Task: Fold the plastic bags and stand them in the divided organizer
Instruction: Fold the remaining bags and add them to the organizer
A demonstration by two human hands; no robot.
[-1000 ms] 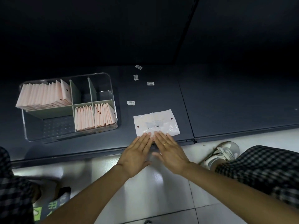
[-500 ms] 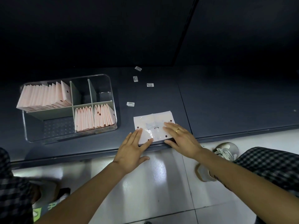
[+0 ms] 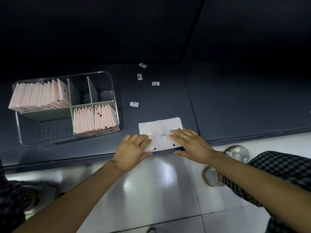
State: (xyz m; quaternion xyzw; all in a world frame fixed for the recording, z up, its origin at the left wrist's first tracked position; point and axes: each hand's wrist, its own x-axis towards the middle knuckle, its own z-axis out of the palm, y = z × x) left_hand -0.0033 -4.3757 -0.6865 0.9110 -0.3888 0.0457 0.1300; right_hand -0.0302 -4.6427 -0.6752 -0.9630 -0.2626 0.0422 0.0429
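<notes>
Head view: both hands (left (image 3: 133, 149), right (image 3: 191, 144)) flat on bag (image 3: 160, 126)

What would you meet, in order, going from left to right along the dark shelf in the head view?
Clear divided organizer holding folded pink bags → small label sticker → left hand → flat plastic bag → right hand.

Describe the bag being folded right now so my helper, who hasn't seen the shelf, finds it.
On the dark shelf, right of the clear organizer, near the front edge. It is the lone white plastic bag lying flat under both hands, unlike the pink folded bags standing upright.
</notes>
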